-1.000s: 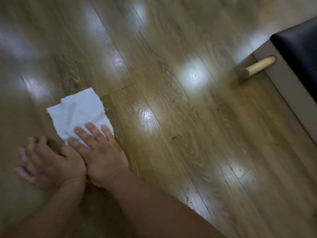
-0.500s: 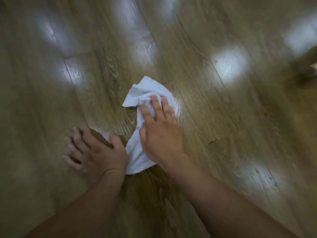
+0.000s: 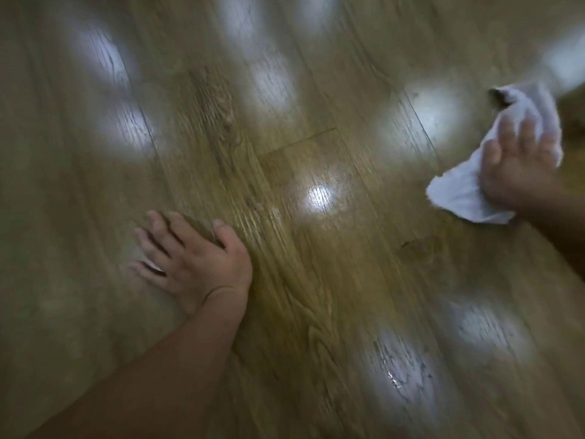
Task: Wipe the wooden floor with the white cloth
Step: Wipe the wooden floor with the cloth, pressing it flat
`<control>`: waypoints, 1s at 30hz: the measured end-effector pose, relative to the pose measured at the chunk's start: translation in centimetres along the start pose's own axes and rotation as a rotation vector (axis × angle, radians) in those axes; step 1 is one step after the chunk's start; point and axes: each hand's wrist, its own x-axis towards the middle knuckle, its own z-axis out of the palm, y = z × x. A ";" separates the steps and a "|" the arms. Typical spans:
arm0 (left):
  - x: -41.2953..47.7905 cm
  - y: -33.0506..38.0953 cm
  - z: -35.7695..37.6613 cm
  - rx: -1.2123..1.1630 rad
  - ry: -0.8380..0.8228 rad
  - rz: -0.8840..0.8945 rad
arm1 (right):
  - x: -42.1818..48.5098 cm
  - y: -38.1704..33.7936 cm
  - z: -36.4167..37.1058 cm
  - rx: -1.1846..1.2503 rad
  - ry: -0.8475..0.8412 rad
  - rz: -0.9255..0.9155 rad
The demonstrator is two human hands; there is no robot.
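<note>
Head view.

1. Wooden floor (image 3: 285, 312): olive-brown planks with strong grain, their seams running on a diagonal. One short cross joint shows near the middle. Much of the surface is smeared by motion blur.

2. Glare patches (image 3: 319, 196): several bright reflections scattered over the planks. The sharpest sits near the centre.

3. White cloth (image 3: 459, 198): crumpled, lying on the floor at the far right of the frame. One end is bunched toward the top. A ragged corner spreads toward the lower left, out from under the palm.

4. Right hand (image 3: 519, 166): palm down on top of the cloth, fingers straight and spread, pressing it to the floor rather than curling round it. It is blurred, and the forearm leaves by the right edge.

5. Left hand (image 3: 193, 261): laid flat on bare floor, lower left of centre. Its fingers are splayed, its thumb is out to the side, and it grasps nothing. It is well apart from the cloth, and the forearm runs to the bottom-left corner.

6. Pale sliver (image 3: 152, 266): shows between two left fingers. I cannot tell what it is.
</note>
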 end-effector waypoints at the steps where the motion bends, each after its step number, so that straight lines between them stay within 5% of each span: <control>1: 0.0 0.1 0.1 0.009 -0.010 -0.002 | 0.3 0.2 0.0 0.004 0.011 0.050; 5: 0.1 0.1 0.0 0.030 -0.036 -0.001 | -4.8 -9.0 2.6 -0.001 0.082 0.025; 9: 0.1 0.3 -0.1 0.061 -0.038 -0.005 | -16.0 -19.8 6.6 0.054 0.086 -0.387; 12: 0.0 0.4 -0.3 0.072 -0.042 -0.001 | -17.9 -20.4 6.7 0.048 0.078 -0.618; 19: 0.0 0.3 -0.5 0.111 -0.075 0.005 | -7.6 -10.5 3.3 0.056 0.069 -0.271; 23: 0.2 0.5 -0.9 0.126 -0.092 0.006 | -9.0 -13.9 3.6 0.091 0.064 -0.101; 30: 0.1 0.4 -0.4 0.116 -0.077 0.021 | -26.1 -18.9 7.8 0.063 0.008 -0.493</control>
